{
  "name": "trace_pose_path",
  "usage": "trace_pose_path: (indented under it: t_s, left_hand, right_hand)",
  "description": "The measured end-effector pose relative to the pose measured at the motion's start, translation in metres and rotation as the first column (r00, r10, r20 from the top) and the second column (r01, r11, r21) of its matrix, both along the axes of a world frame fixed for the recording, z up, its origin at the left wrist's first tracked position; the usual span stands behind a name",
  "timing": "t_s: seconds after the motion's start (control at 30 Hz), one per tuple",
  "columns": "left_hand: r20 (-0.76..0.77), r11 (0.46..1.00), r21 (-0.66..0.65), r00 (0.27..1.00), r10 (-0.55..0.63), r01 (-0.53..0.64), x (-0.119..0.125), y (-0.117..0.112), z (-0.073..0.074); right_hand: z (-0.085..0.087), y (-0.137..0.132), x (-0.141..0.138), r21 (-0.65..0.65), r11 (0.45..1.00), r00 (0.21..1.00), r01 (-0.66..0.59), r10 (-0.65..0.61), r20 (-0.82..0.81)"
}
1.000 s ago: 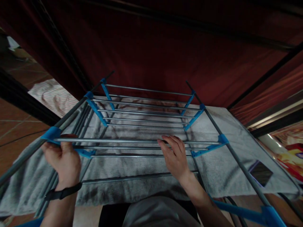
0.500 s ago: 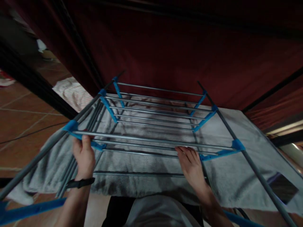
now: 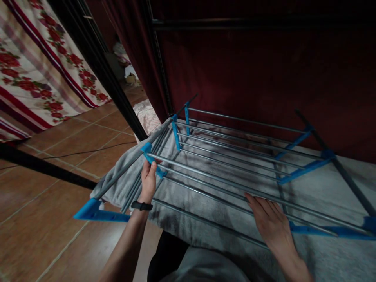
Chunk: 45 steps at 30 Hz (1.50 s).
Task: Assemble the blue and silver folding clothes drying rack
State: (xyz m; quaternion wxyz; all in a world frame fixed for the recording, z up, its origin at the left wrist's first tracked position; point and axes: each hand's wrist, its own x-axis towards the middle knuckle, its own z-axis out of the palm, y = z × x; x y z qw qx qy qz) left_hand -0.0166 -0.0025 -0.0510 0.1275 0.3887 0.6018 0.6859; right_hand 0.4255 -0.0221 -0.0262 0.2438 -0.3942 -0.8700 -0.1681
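A drying rack (image 3: 235, 156) with grey metal bars and blue plastic joints stands in front of me over a grey towel (image 3: 317, 188). My left hand (image 3: 148, 180), with a black band on the wrist, is closed round the rack's near-left end by a blue joint. My right hand (image 3: 270, 223) lies flat, fingers stretched out, on the near bars at the right.
A dark red curtain (image 3: 249, 74) hangs right behind the rack. Black frame posts (image 3: 96, 62) rise at the left, a floral cloth (image 3: 32, 66) beyond them. Brown floor tiles (image 3: 53, 196) and a thin cable lie to the left. A striped cloth (image 3: 147, 115) lies by the rack's far-left corner.
The view has swung left, showing the floral cloth and more floor. Both hands keep their places on the rack; the dark phone-like thing on the towel at right has left the view.
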Motion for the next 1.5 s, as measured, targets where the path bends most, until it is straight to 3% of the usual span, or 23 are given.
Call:
trace_pose_path:
  t_s: [0.27,0.47,0.67,0.77,0.8,0.87,0.97,1.07,1.13,1.2,1.33,1.4,1.5]
  left_hand:
    - [-0.030,1.000,-0.007,0.999,-0.016,0.016,-0.003,0.000,-0.005]
    - [-0.098,0.999,-0.043,0.995,0.014,-0.018,0.001,-0.006,0.000]
    - [-0.023,0.979,0.020,0.979,0.202,-0.202,0.024,-0.022,-0.023]
    - [-0.118,0.961,-0.016,0.955,0.273,-0.277,0.038,-0.036,-0.037]
    - [-0.192,0.965,-0.046,0.950,0.246,-0.259,0.042,-0.040,-0.041]
    - [-0.364,0.985,-0.111,0.928,0.081,-0.130,0.052,-0.044,-0.046]
    - [-0.558,0.953,-0.239,0.777,-0.290,0.184,0.068,-0.042,-0.048]
    - [-0.655,0.867,-0.355,0.569,-0.497,0.348,0.088,-0.031,-0.047]
    - [-0.695,0.819,-0.421,0.442,-0.568,0.390,0.102,-0.021,-0.048]
    - [-0.706,0.764,-0.488,0.323,-0.630,0.422,0.115,-0.012,-0.050]
    - [-0.686,0.673,-0.575,0.174,-0.706,0.465,0.135,0.001,-0.061]
    - [-0.669,0.634,-0.609,0.121,-0.733,0.477,0.141,0.004,-0.067]
    - [-0.655,0.615,-0.627,0.103,-0.748,0.478,0.144,0.007,-0.073]
  right_hand:
    - [0.022,0.001,-0.002,0.076,0.997,1.000,-0.004,0.004,0.003]
    - [0.021,0.002,-0.002,0.069,0.997,0.999,0.035,-0.036,0.020]
    - [0.017,-0.007,0.003,0.037,0.996,0.995,0.085,-0.083,-0.057]
    - [0.009,-0.026,0.000,0.016,0.997,0.976,0.074,-0.069,-0.207]
    - [0.004,-0.034,-0.002,-0.016,0.998,0.961,0.060,-0.062,-0.271]
    - [-0.012,-0.052,-0.009,-0.113,0.993,0.928,0.043,-0.082,-0.365]
    - [-0.046,-0.071,-0.012,-0.230,0.969,0.902,0.091,-0.178,-0.393]
    - [-0.078,-0.078,0.005,-0.297,0.928,0.852,0.224,-0.335,-0.403]
    - [-0.093,-0.078,0.027,-0.369,0.867,0.756,0.336,-0.482,-0.443]
    - [-0.104,-0.074,0.051,-0.429,0.785,0.609,0.447,-0.618,-0.497]
    - [-0.121,-0.059,0.092,-0.528,0.636,0.345,0.563,-0.761,-0.549]
    - [-0.127,-0.053,0.102,-0.578,0.602,0.297,0.551,-0.789,-0.538]
    - [-0.131,-0.053,0.101,-0.585,0.602,0.300,0.544,-0.790,-0.534]
